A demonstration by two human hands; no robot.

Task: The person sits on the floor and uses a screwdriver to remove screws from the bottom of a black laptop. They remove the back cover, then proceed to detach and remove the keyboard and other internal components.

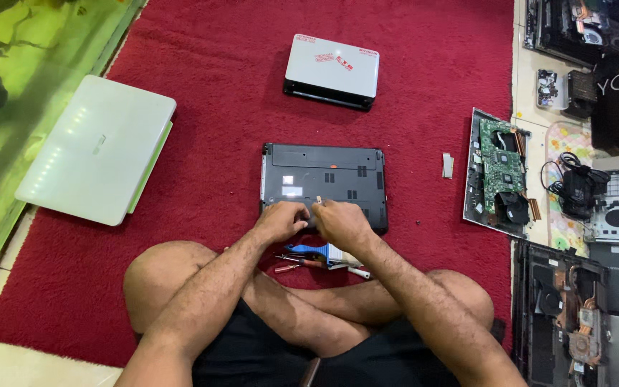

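Laptop [324,183] upside-down, long axis L-R; both hands' [279,222] [343,223] fingers pinch sth small, unclear.

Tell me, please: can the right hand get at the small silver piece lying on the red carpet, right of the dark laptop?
Probably yes. The silver piece lies bare on the red carpet, with nothing between it and the right hand, which now rests on the dark laptop. The person may need to lean forward.

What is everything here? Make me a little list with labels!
surface: red carpet
middle: dark laptop, upside down
left hand: on the laptop's near edge
right hand: on the near edge too
near the legs: screwdrivers
far off: white laptop, shut; small white laptop, shut
right side: green circuit board
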